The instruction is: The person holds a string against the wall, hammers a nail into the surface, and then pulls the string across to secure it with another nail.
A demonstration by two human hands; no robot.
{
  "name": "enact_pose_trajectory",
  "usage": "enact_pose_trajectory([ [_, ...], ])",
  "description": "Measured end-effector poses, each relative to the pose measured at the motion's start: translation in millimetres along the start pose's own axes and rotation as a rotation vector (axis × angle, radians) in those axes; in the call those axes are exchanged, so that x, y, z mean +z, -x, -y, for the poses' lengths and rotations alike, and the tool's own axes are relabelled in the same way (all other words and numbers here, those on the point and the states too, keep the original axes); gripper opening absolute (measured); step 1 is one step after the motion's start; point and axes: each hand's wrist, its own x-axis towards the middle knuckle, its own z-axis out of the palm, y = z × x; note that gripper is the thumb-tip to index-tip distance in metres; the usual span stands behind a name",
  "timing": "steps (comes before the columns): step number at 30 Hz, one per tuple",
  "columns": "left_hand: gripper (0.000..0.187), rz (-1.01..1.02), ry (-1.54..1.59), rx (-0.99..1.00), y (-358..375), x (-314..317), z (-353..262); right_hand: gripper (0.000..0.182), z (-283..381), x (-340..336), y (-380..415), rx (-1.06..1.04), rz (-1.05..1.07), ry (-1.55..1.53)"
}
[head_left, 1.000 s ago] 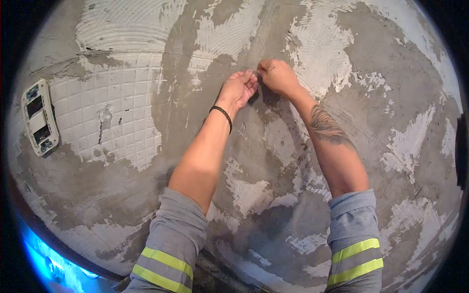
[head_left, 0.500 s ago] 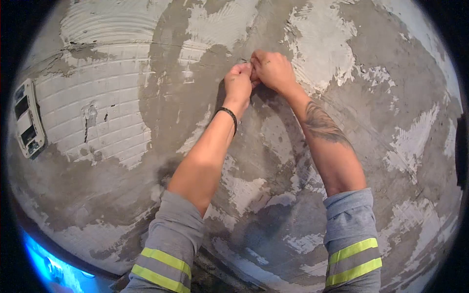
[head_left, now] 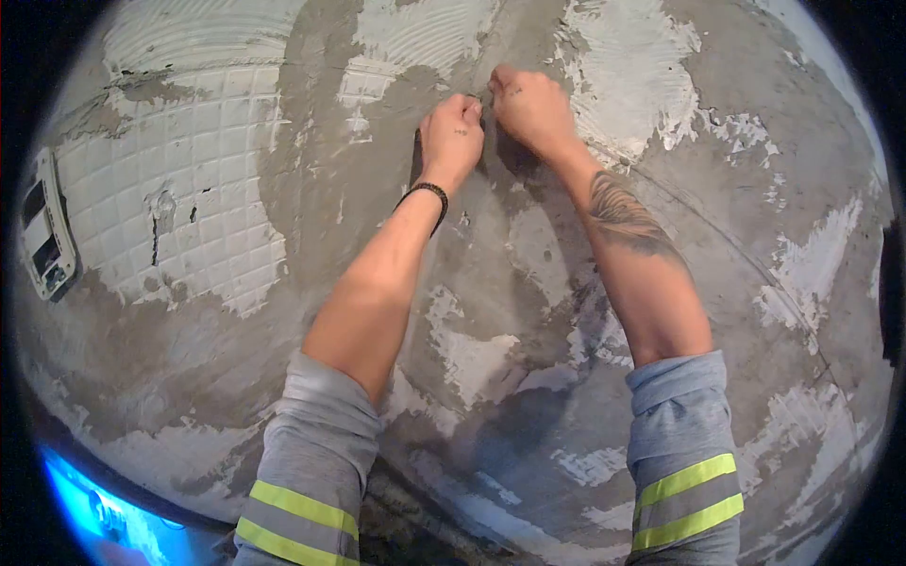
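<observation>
My left hand [head_left: 453, 137] is raised against a rough grey wall [head_left: 368, 217], closed with thumb and fingers pinched together. Just to its right is my right hand [head_left: 531, 111], also closed, its fingertips curled in towards the wall surface. A small gap shows between the two hands. What the fingers pinch is too small or hidden to make out. A thin dark line [head_left: 727, 219] runs across the wall from near my right wrist down to the right. Pale patches of adhesive [head_left: 628, 71] cover the wall around both hands.
At the far left a white rectangular frame with openings [head_left: 49, 226] sits on the wall. Beside it is a pale patch with a grid imprint [head_left: 175, 189]. Blue-lit space [head_left: 104, 519] shows at the lower left, past the wall's edge.
My hands, together before, have come slightly apart and sit higher in view. The thin dark line at the right stands out more clearly now.
</observation>
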Motion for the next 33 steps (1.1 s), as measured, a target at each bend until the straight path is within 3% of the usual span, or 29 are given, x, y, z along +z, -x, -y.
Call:
enact_pose_trajectory([
  [1,0.018,-0.001,-0.078,0.074,-0.7,-3.6,-4.1,0.017,0.3,0.5,-0.3,0.001,0.002,-0.006],
  [5,0.017,-0.046,-0.047,0.066,1.4,-0.7,5.9,0.017,-6.5,-4.5,-3.9,-0.049,0.036,0.034],
  [7,0.019,0.000,0.129,-0.022,2.1,2.0,11.4,0.017,-9.5,-4.2,-3.7,-0.113,0.049,-0.018],
  [9,0.018,-0.033,0.095,-0.019,5.5,5.8,4.7,0.017,-5.3,-12.1,-1.6,-0.143,0.164,0.038],
  [11,0.017,-0.071,0.058,-0.016,9.1,8.0,-0.4,0.017,-1.8,-7.9,-1.4,-0.144,0.133,0.030],
  [13,0.017,-0.138,-0.070,0.155,10.8,7.9,-3.3,0.018,-2.5,-3.1,-2.3,-0.146,0.103,0.019],
  [23,0.016,-0.103,-0.023,0.133,15.2,9.4,-7.7,0.017,-0.3,-2.2,-0.9,-0.113,0.117,0.015],
  [26,0.016,-0.097,-0.064,0.210,11.5,0.0,-1.6,0.018,-1.2,-3.9,0.1,-0.114,0.099,0.028],
  [28,0.017,-0.075,-0.144,0.390,9.0,-8.3,12.7,0.019,-6.2,-4.0,-6.9,-0.131,0.119,0.049],
  [30,0.018,-0.028,-0.105,0.329,6.8,-12.1,18.3,0.022,-17.1,-8.1,-22.1,-0.167,0.437,-0.237],
  [31,0.020,0.007,-0.068,0.268,3.4,-14.0,20.7,0.022,-20.6,-17.7,-24.5,-0.161,0.437,-0.237],
  [33,0.022,0.044,-0.105,0.245,0.2,-15.6,24.5,0.025,-11.2,-60.4,-28.7,0.203,0.622,-0.355],
])
